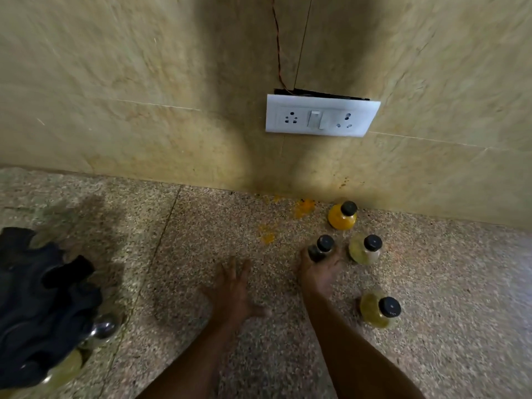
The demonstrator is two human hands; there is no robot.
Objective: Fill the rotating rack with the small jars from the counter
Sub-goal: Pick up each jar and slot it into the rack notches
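Several small black-capped jars stand on the speckled counter [201, 355] at the right. My right hand [318, 273] grips a dark-filled jar [320, 249] from behind, fingers on both sides of it. A pale green jar [365, 249] stands just right of it, an orange jar [343, 216] sits near the wall, and a yellow-green jar [378, 311] stands nearer to me. My left hand [233, 289] hovers flat over the counter, fingers spread, holding nothing. The black rotating rack [37, 306] with a chrome knob [103, 326] is at the left edge, a jar partly visible in it.
Orange powder stains [303, 207] mark the counter near the wall. A white socket and switch plate [319, 115] is on the tiled wall above the jars, with a thin wire [278, 47] running up from it.
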